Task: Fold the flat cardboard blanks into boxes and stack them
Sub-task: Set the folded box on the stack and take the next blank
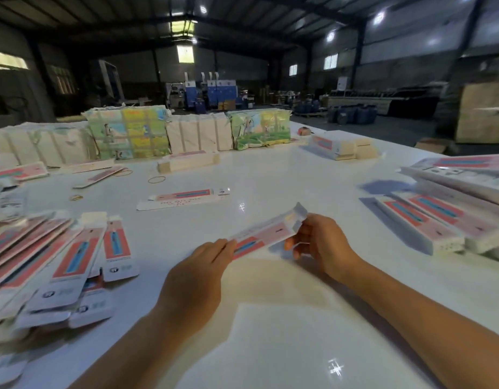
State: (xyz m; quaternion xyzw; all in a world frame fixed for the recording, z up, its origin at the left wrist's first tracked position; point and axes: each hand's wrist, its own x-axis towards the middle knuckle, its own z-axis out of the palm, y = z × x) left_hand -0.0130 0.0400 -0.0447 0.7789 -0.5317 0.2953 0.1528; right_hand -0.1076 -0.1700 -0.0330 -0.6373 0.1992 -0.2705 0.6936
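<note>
Your left hand (203,265) pinching the near end of a cardboard blank (263,234), your right hand (318,240) gripping its far end, above the tabletop (270,318) near its front edge

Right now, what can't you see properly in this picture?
- Head view: the box held by the left hand and right hand is blurred; its print is unreadable.
- Its near end is hidden behind the left hand's fingers.
- The pile of flat blanks is cut off by the left edge.
- The folded boxes run past the right edge.
</note>
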